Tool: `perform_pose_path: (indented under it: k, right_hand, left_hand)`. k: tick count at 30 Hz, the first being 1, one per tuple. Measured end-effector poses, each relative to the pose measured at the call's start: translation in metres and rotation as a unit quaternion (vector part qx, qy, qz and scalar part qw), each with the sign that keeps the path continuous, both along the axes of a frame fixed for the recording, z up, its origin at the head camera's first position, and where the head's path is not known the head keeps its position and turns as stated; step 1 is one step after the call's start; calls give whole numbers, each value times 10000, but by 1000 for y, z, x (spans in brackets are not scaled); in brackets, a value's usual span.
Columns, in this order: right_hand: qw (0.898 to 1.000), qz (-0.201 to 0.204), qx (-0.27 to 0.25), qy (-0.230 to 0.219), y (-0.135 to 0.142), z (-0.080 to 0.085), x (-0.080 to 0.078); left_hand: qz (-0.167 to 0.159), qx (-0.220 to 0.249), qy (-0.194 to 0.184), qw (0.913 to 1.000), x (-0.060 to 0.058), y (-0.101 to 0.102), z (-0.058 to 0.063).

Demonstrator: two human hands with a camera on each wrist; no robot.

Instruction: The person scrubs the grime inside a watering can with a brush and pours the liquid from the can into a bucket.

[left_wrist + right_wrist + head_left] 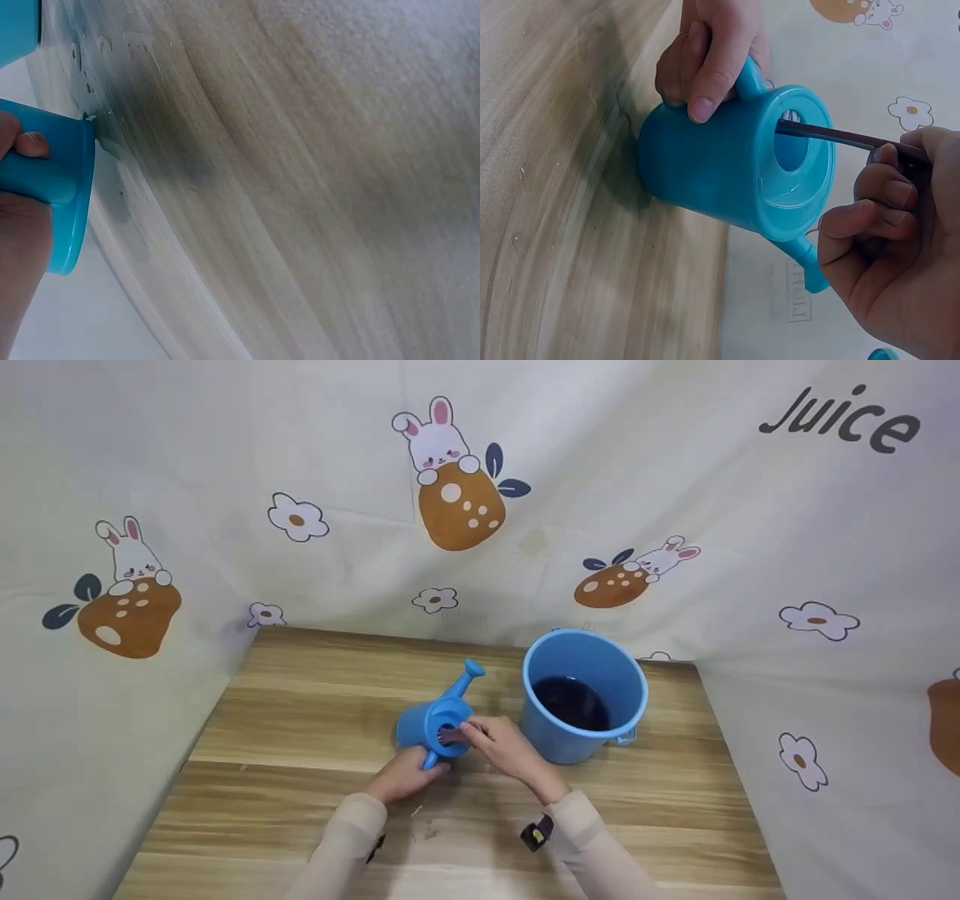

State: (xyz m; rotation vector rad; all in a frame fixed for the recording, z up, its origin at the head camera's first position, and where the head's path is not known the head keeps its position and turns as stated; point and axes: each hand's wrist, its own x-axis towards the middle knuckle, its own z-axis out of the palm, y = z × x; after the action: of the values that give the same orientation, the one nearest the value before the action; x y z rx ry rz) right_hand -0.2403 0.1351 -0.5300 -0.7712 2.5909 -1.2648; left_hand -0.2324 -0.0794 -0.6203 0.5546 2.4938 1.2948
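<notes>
One watering can (414,726): blue, over the wooden table (315,690), left of the bucket; its spout (460,682) points away from the person and a little to the right.
Left hand (405,774): fingers curled round the can's handle (430,761), one digit lying against the can's wall.
Right hand (504,746): thumb and fingers pinching a slim dark tool (832,135), the other fingers bent toward the palm.
Tool's far end: inside the can's round top opening; its shape there is hard to tell.
Bucket (559,739): blue, larger than the can, upright on the table just beside the right hand, with dark liquid (571,703) at the bottom.
Tabletop: wood-grained, with drops of liquid (88,75) near the can.
Backdrop (337,570): pale sheeting printed with rabbits, flowers and the word "Juice".
Sleeves (349,821): light-coloured, on both arms.
</notes>
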Motion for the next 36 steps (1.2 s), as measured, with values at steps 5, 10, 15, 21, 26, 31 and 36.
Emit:
perform_pose_path:
  k: [5, 10, 15, 21, 26, 31, 36]
  right_hand:
    - [9999, -40, -90, -77, -2, 0, 0]
    - [9999, -64, -147, -18, -8, -2, 0]
    - [9997, -198, -94, -69, -17, -9, -1]
    - [9994, -348, -36, -31, -26, -18, -4]
    - [9993, -384, 34, 20, -29, -23, -5]
    - [9992, -387, 52, -71, -28, -23, -4]
    - [9986, -407, -63, -325, -26, -23, -3]
  left_hand:
    - [-7, -72, -40, 10000, 0, 0, 1]
    - [21, -134, -187, 9997, 0, -1, 1]
    - [30, -117, -294, 9995, 1, -1, 1]
    - [18, -220, -123, 9997, 1, -2, -1]
    - [-16, -185, 39, 9998, 1, -1, -2]
    - [-40, -119, 85, 9999, 1, -1, -1]
    - [-45, -185, 72, 9998, 1, -1, -1]
